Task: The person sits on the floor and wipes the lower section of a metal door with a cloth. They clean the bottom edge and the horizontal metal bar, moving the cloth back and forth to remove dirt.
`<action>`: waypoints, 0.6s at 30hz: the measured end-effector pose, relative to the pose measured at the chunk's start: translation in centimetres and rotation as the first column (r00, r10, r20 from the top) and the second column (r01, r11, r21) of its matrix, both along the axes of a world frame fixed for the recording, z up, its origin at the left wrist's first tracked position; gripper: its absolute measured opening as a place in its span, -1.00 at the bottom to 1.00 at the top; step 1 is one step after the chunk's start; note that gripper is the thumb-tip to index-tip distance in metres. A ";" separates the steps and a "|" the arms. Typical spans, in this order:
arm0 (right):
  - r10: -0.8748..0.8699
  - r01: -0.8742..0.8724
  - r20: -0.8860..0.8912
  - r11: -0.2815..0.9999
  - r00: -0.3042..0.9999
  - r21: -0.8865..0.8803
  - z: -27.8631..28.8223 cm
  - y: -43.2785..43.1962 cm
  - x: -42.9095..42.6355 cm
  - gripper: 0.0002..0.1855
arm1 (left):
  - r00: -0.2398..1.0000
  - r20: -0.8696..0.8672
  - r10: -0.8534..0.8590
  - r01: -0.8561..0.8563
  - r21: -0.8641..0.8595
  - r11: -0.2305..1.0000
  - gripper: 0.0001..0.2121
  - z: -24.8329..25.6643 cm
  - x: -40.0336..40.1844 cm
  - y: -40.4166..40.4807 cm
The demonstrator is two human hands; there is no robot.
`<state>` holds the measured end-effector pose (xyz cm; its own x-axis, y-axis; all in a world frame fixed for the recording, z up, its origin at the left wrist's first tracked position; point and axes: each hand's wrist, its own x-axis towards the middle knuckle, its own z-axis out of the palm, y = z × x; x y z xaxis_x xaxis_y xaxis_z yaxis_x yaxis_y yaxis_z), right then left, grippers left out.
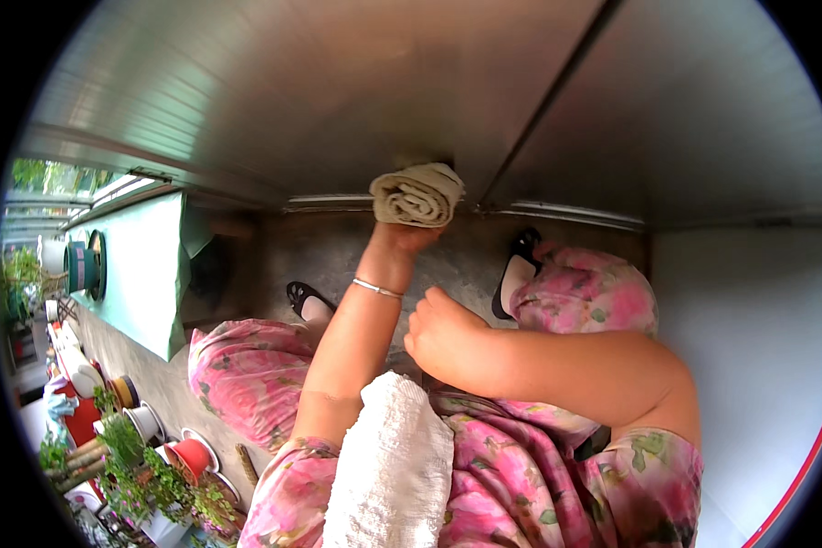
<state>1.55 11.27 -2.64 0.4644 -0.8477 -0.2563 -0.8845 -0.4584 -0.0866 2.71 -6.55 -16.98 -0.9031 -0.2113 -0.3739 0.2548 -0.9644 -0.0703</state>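
Observation:
My left hand (411, 238) grips a rolled beige cloth (418, 195) that is against or very near a shiny metal panel (356, 103); most of the fingers are hidden beneath the roll. A thin silver-coloured bangle (378, 288) circles that wrist. Loosely curled, my right hand (445, 335) is below and to the right of the cloth roll, over the lap; its palm is hidden, so whether it holds anything cannot be told. A white textured towel (397, 472) hangs down the front of the pink floral clothing.
A pale green cover (140, 274) lies at the left with a green plant pot (82, 267) on it. Potted plants, including a red pot (190, 460), stand at lower left. A dark seam divides the metal panels. A pale wall (740, 356) rises at the right.

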 end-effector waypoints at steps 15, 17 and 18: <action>-0.005 0.003 0.087 1.000 0.996 0.027 -0.3 -1.9 -0.3 -0.81 | 0.860 0.457 0.226 -0.228 -0.053 0.972 -0.71 -15.2 -1.5 -1.0; 0.020 -0.022 0.062 0.999 0.998 0.025 -0.3 -2.2 -0.6 -0.74 | 0.813 0.501 0.299 -0.270 -0.131 0.954 -0.72 -14.2 0.3 -2.6; 0.033 -0.034 0.054 0.999 0.998 0.023 -0.1 -2.5 -0.6 -0.71 | 0.785 0.510 0.351 -0.311 -0.166 0.936 -0.73 -13.3 1.4 -3.8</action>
